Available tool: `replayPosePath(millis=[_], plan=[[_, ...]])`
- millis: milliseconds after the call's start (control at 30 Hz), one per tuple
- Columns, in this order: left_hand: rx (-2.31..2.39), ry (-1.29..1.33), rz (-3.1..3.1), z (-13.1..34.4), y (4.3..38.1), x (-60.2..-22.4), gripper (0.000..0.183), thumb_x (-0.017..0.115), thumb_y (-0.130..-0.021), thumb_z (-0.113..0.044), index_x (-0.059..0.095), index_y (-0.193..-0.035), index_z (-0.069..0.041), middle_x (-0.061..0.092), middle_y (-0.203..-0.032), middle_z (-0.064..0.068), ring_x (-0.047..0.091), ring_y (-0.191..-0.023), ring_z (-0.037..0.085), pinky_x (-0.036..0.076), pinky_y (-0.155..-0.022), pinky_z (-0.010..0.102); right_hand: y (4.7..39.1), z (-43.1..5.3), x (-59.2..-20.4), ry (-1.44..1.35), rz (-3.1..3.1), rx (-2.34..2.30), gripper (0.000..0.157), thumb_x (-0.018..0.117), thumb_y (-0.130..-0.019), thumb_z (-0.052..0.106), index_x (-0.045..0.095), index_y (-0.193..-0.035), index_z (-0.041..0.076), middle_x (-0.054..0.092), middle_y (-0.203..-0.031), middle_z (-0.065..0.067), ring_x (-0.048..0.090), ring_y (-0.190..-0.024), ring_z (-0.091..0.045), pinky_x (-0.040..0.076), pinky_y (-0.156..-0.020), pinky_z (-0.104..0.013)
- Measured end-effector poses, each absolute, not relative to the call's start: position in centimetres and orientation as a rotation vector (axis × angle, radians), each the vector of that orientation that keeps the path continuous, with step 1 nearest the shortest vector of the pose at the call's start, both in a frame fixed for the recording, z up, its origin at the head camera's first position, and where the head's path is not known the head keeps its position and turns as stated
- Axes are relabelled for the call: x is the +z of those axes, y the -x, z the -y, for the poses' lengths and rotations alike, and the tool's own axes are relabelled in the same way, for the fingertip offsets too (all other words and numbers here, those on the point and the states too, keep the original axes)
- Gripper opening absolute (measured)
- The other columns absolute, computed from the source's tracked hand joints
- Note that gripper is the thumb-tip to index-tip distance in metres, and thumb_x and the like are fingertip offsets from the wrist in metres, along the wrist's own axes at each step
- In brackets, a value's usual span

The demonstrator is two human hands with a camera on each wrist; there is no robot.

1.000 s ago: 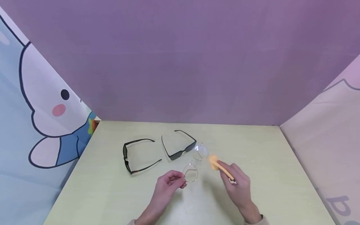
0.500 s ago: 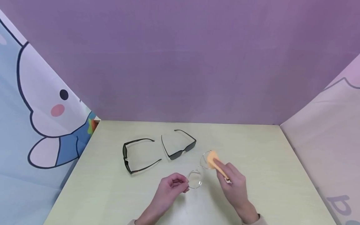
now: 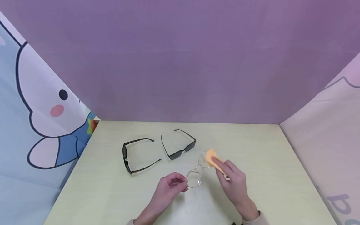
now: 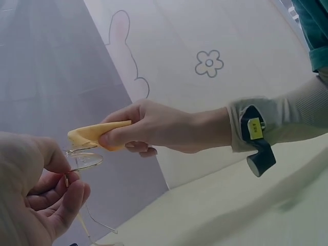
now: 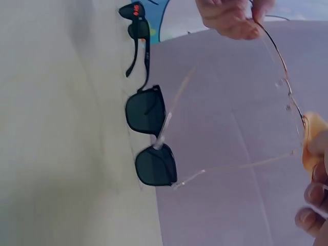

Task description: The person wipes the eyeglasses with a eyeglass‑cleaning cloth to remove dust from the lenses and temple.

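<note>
My left hand (image 3: 170, 189) pinches the outer edge of a pair of eyeglasses (image 3: 194, 178) with thin metal rims and round clear lenses. They are held above the table, their temples hanging below in the left wrist view. An orange cloth (image 3: 210, 157), folded over, is gripped between the thumb and fingers of my right hand (image 3: 233, 182). It covers part of the far lens, whose rim shows at the cloth's left side. In the right wrist view the cloth (image 5: 313, 141) wraps the end of the front frame.
Black sunglasses (image 3: 180, 153) with open temples lie behind the eyeglasses. A second dark pair (image 3: 125, 157) lies to their left. A purple wall (image 3: 182, 78) rises at the table's back edge, with printed cloth panels (image 3: 42, 125) on both sides.
My right hand has brought the cloth left and onto the far lens. My left hand has shifted the eyeglasses slightly right and down. Both pairs of sunglasses stay put.
</note>
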State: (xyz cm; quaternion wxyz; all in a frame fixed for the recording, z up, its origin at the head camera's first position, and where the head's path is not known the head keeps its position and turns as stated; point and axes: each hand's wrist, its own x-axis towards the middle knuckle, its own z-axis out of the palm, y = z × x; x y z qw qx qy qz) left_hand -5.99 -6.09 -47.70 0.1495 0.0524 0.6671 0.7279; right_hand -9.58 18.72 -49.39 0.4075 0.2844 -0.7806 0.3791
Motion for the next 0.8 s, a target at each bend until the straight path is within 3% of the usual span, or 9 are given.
replayPosePath(millis=[200, 400, 467, 667, 800], plan=[[2.101, -0.164, -1.904, 6.12, 6.05, -47.86, 0.022, 0.068, -0.094, -0.001, 0.061, -0.107, 0.016, 0.069, -0.099, 0.026, 0.070, -0.083, 0.009, 0.061, -0.081, 0.022, 9.26, -18.09, -49.57, -0.870, 1.964, 0.886, 0.030, 0.056, -0.106, 0.021, 0.078, -0.108, 0.000, 0.061, -0.077, 0.000, 0.045, -0.058, -0.003, 0.037, -0.049, -0.006], [2.112, -0.174, -1.896, 6.12, 5.95, -47.96, 0.023, 0.068, -0.094, 0.000, 0.061, -0.107, 0.018, 0.069, -0.098, 0.024, 0.070, -0.083, 0.008, 0.062, -0.082, 0.022, 9.80, -18.47, -49.00, -0.661, 1.998, 0.951, 0.026, 0.060, -0.097, 0.013, 0.077, -0.112, -0.001, 0.057, -0.073, 0.002, 0.044, -0.056, -0.002, 0.040, -0.046, -0.008], [2.106, -0.181, -1.909, 6.16, 5.91, -47.94, 0.022, 0.068, -0.094, 0.000, 0.061, -0.106, 0.017, 0.069, -0.098, 0.027, 0.070, -0.082, 0.008, 0.062, -0.081, 0.022, 9.75, -18.45, -49.01, -0.688, 1.998, 0.961, 0.026, 0.060, -0.095, 0.011, 0.077, -0.112, -0.001, 0.058, -0.073, 0.003, 0.043, -0.056, -0.001, 0.039, -0.046, -0.007], [2.091, -0.171, -1.930, 6.25, 5.90, -48.11, 0.020, 0.067, -0.094, 0.000, 0.062, -0.105, 0.016, 0.068, -0.099, 0.030, 0.069, -0.081, 0.008, 0.061, -0.079, 0.021, 9.05, -17.87, -49.21, -0.930, 2.025, 0.902, 0.028, 0.056, -0.106, 0.020, 0.077, -0.113, 0.003, 0.063, -0.080, 0.002, 0.046, -0.060, -0.003, 0.038, -0.052, -0.005], [2.094, -0.167, -1.906, 6.19, 5.85, -48.29, 0.021, 0.067, -0.094, 0.001, 0.061, -0.107, 0.017, 0.068, -0.099, 0.027, 0.070, -0.082, 0.008, 0.061, -0.080, 0.021, 9.05, -18.05, -48.86, -0.843, 2.058, 0.925, 0.023, 0.062, -0.098, 0.010, 0.077, -0.114, 0.003, 0.061, -0.077, 0.002, 0.046, -0.058, -0.004, 0.039, -0.050, -0.006]])
